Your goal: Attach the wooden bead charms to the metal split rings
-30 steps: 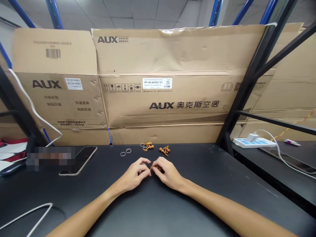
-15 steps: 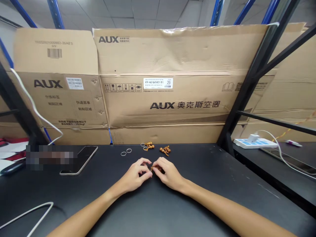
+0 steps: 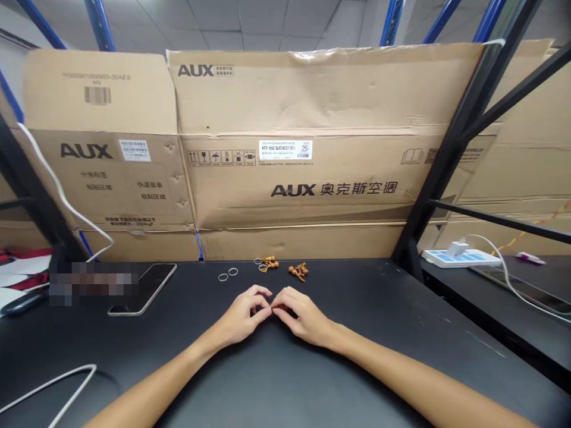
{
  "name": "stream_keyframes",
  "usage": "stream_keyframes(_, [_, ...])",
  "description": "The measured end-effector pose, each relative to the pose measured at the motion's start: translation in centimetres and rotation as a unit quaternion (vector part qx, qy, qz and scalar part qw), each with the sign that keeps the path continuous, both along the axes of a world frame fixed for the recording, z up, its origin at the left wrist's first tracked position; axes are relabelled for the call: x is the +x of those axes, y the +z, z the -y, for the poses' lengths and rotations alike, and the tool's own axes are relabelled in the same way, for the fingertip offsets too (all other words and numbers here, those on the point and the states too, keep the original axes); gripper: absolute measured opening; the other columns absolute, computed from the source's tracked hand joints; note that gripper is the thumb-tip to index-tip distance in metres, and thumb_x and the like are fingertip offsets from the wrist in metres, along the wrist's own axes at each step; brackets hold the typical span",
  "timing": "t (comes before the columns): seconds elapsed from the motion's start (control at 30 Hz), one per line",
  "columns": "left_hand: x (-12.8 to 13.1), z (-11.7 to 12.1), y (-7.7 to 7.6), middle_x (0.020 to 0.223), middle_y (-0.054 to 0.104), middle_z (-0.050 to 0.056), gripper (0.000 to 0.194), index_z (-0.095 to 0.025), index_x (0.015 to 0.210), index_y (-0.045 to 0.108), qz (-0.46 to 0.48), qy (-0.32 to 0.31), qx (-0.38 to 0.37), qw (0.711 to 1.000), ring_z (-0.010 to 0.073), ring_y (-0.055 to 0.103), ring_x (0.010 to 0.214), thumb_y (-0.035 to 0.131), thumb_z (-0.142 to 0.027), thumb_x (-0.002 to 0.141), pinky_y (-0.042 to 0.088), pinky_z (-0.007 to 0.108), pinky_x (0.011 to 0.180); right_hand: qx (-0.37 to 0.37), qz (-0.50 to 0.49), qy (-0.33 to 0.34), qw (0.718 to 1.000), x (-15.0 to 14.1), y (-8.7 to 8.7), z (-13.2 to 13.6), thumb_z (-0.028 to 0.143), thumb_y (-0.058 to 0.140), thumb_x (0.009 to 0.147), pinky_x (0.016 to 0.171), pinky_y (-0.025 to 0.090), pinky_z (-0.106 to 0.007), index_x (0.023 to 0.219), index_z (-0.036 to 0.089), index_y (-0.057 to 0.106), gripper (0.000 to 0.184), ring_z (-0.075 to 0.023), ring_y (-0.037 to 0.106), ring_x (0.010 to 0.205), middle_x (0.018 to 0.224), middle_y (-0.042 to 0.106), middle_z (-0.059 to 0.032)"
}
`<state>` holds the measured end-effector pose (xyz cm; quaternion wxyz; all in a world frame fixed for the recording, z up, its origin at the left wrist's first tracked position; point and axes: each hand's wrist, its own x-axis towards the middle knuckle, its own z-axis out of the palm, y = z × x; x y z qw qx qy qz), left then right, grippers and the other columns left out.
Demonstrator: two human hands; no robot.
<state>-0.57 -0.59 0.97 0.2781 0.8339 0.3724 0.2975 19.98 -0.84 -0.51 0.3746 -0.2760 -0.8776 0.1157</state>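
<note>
My left hand (image 3: 248, 314) is bent in a pinch, its thumb and fingertips meeting the fingertips of my right hand (image 3: 303, 315). Between the right hand's curled fingers sits a brown beaded charm (image 3: 286, 310), mostly hidden by them. What the left fingertips grip is too small to make out, though they touch the charm's cord end or lie right beside it. Beyond the hands lie a golden-brown beaded charm (image 3: 298, 271) and another charm (image 3: 270, 263) with metal key rings. Two loose key rings (image 3: 228, 274) rest to the left of these.
A phone (image 3: 145, 289) lies on the black table (image 3: 276, 380) at the left, near a blurred patch. A white cable (image 3: 66, 380) curls at the lower left. Large cardboard boxes (image 3: 294, 178) stand behind. At the right are a black metal frame (image 3: 446, 160) and a power strip (image 3: 459, 258).
Both hands have shifted slightly, and their fingertips are closer together. The charm in the right hand is more covered now. The charms and rings on the table have stayed put.
</note>
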Motion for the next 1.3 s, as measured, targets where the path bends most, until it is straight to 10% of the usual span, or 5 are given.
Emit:
stream_keyframes(0.47, [-0.9, -0.2, -0.2, 0.118, 0.051, 0.008, 0.015, -0.02, 0.086, 0.059, -0.11, 0.015, 0.177, 0.978, 0.0229, 0.05, 0.108, 0.045, -0.024, 0.093, 0.041, 0.039, 0.095, 0.021, 0.015, -0.133, 0.991, 0.3, -0.7, -1.2, 0.03, 0.051, 0.092, 0.083, 0.046, -0.036, 0.107, 0.022, 0.056, 0.018, -0.0213, 0.054, 0.092, 0.1, 0.06, -0.0067])
stream_keyframes(0.7, [-0.6, 0.3, 0.2, 0.083, 0.055, 0.004, 0.019, -0.019, 0.077, 0.055, -0.205, 0.041, 0.241, 0.948, 0.0206, 0.053, 0.078, 0.047, -0.029, 0.092, 0.042, 0.035, 0.074, 0.049, 0.108, -0.098, 0.988, 0.4, -0.5, -0.9, 0.028, 0.049, 0.09, 0.066, 0.043, -0.03, 0.068, 0.02, 0.056, 0.024, -0.0164, 0.051, 0.066, 0.068, 0.056, -0.0027])
stream_keyframes(0.83, [-0.7, 0.1, -0.2, 0.099, 0.062, 0.007, 0.024, -0.02, 0.098, 0.061, -0.208, 0.049, 0.221, 0.952, 0.0237, 0.056, 0.092, 0.046, -0.038, 0.093, 0.043, 0.038, 0.083, 0.006, 0.151, -0.088, 0.985, 0.7, 0.0, -1.0, 0.038, 0.052, 0.09, 0.087, 0.043, -0.038, 0.104, 0.02, 0.063, 0.025, -0.0222, 0.055, 0.098, 0.105, 0.063, -0.0089])
stream_keyframes(0.97, [-1.6, -0.7, -1.1, 0.137, 0.049, 0.011, 0.048, -0.021, 0.128, 0.053, -0.229, 0.081, 0.166, 0.956, 0.0303, 0.042, 0.126, 0.042, -0.051, 0.092, 0.032, 0.046, 0.104, -0.076, 0.202, -0.108, 0.97, 1.3, 0.1, -1.5, 0.055, 0.043, 0.091, 0.109, 0.025, -0.048, 0.137, 0.021, 0.045, 0.058, -0.0296, 0.031, 0.135, 0.146, 0.037, -0.0121])
stream_keyframes(1.3, [-2.6, -1.2, -1.0, 0.148, 0.036, 0.007, 0.055, -0.025, 0.139, 0.042, -0.23, 0.046, 0.112, 0.966, 0.0256, 0.028, 0.138, 0.037, -0.055, 0.094, 0.019, 0.045, 0.114, -0.124, 0.214, -0.093, 0.964, 1.6, -0.2, -1.7, 0.061, 0.038, 0.091, 0.116, 0.014, -0.047, 0.144, 0.026, 0.034, 0.064, -0.0262, 0.017, 0.141, 0.153, 0.023, -0.0053])
